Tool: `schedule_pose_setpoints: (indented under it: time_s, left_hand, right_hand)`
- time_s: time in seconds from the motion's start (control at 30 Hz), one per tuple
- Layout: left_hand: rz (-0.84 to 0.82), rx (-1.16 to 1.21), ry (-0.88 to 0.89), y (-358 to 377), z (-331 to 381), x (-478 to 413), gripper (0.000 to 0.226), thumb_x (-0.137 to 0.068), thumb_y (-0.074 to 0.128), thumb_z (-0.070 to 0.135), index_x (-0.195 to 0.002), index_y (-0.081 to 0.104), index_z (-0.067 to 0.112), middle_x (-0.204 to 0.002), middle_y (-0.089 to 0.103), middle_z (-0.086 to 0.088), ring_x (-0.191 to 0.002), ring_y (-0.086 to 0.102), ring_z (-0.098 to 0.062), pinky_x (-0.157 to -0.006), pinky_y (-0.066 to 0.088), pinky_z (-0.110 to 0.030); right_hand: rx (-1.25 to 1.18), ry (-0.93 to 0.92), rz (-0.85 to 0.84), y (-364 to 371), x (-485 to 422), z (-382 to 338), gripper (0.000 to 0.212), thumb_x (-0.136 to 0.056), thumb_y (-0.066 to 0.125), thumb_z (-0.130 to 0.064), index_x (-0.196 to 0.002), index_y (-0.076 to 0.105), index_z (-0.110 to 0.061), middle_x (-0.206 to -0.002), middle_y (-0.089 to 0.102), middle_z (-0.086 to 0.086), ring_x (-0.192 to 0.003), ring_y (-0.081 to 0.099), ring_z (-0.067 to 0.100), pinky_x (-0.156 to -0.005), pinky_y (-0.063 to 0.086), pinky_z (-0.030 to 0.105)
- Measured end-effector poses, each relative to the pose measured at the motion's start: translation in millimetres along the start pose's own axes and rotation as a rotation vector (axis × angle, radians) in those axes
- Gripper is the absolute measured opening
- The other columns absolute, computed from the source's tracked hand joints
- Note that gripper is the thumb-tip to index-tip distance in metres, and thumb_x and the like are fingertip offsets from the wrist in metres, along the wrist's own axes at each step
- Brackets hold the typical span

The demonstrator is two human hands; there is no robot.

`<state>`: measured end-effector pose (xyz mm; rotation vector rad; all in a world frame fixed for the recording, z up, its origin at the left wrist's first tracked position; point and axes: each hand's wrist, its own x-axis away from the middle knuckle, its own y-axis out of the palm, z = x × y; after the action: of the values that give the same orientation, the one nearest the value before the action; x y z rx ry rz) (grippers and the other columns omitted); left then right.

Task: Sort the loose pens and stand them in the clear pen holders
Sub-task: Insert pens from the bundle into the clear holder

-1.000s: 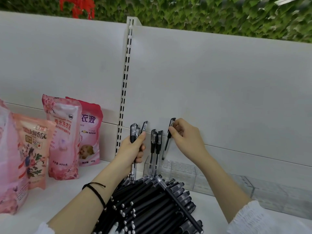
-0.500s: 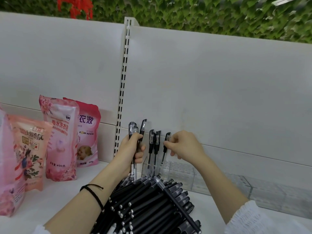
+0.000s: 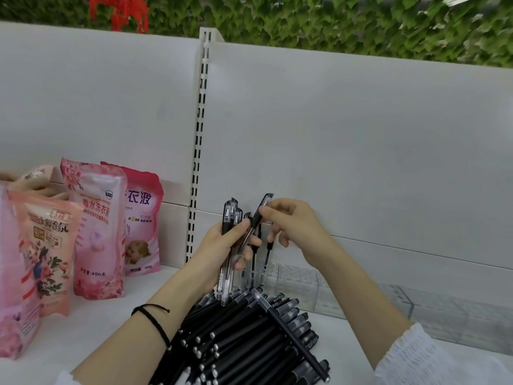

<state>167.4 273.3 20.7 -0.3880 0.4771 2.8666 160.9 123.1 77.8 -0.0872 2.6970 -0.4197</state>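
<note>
Your left hand [image 3: 219,245] gripped a bundle of clear pens [image 3: 225,282] upright; your right hand [image 3: 301,227], at its 2 o'clock, pinched one black-capped pen [image 3: 266,200].

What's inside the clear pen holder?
A few black pens stand at the left end of the clear pen holder. The left hand and right hand cover their tops, so I cannot count them.

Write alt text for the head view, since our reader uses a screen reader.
A left hand grips a bundle of clear-barrelled pens upright while the right hand pinches the black cap of one tilted pen. Below lies a pile of black pens on a white shelf, with a clear pen holder behind and pink detergent pouches at left.
</note>
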Motion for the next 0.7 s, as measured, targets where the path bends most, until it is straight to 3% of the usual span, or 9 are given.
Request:
schedule_pose_setpoints:
  time_s: [0.17,0.23,0.3,0.43,0.57,0.7]
  left_hand:
    - [0.149,0.008,-0.114,-6.4,-2.8,-1.9,0.030,-0.096,0.051,0.040,-0.092,0.051,0.011,-0.072,0.074,-0.009,-0.052,0.068,-0.019,-0.038,0.047,-0.021]
    - [0.202,0.014,-0.133,-9.6,-4.3,-3.6,0.031,-0.096,0.052,0.041,-0.090,0.051,0.011,-0.069,0.073,-0.009,-0.047,0.066,-0.018,-0.036,0.045,-0.020]
    - [0.240,0.018,-0.123,-13.2,-6.7,-5.9,0.031,-0.096,0.053,0.040,-0.089,0.050,0.010,-0.057,0.065,-0.006,-0.036,0.052,-0.012,-0.033,0.037,-0.018]
    - [0.211,0.038,-0.123,-12.6,-7.6,-8.8,0.033,-0.097,0.051,0.041,-0.086,0.049,0.010,-0.047,0.043,0.001,-0.032,0.026,-0.006,-0.033,0.021,-0.014]
    - [0.162,0.067,-0.162,-8.7,-5.9,-9.5,0.033,-0.099,0.046,0.042,-0.090,0.049,0.011,-0.048,0.038,0.001,-0.032,0.023,-0.005,-0.033,0.017,-0.012]
    - [0.119,0.122,-0.195,-9.0,-6.6,-10.6,0.019,-0.101,0.041,0.030,-0.100,0.046,0.012,-0.049,0.039,-0.001,-0.033,0.021,-0.007,-0.034,0.015,-0.013]
  right_hand:
    - [-0.110,-0.021,0.244,-12.9,-3.7,-4.9,0.017,-0.093,0.054,-0.008,-0.076,0.057,-0.011,-0.080,0.071,0.011,-0.042,0.047,0.014,-0.040,0.027,0.022]
    - [-0.033,-0.063,0.333,-17.0,-4.7,-4.8,0.016,-0.090,0.055,-0.010,-0.075,0.058,-0.013,-0.075,0.069,0.017,-0.044,0.045,0.013,-0.043,0.031,0.021]
    - [0.096,-0.106,0.369,-17.2,-5.0,-3.1,0.014,-0.089,0.058,-0.013,-0.075,0.059,-0.017,-0.067,0.064,0.011,-0.048,0.048,0.011,-0.050,0.040,0.018]
    - [0.322,-0.167,0.313,-11.3,-4.9,4.2,0.011,-0.088,0.061,-0.022,-0.078,0.061,-0.025,-0.075,0.067,-0.004,-0.056,0.057,0.011,-0.064,0.050,0.030]
    - [0.433,-0.160,0.253,-7.3,-4.9,8.9,0.009,-0.088,0.059,-0.022,-0.080,0.063,-0.021,-0.075,0.065,-0.007,-0.060,0.060,0.015,-0.070,0.055,0.037]
    - [0.507,-0.100,0.210,-8.4,-4.1,4.9,0.011,-0.087,0.061,-0.026,-0.076,0.062,-0.023,-0.075,0.069,-0.005,-0.058,0.064,0.016,-0.074,0.057,0.039]
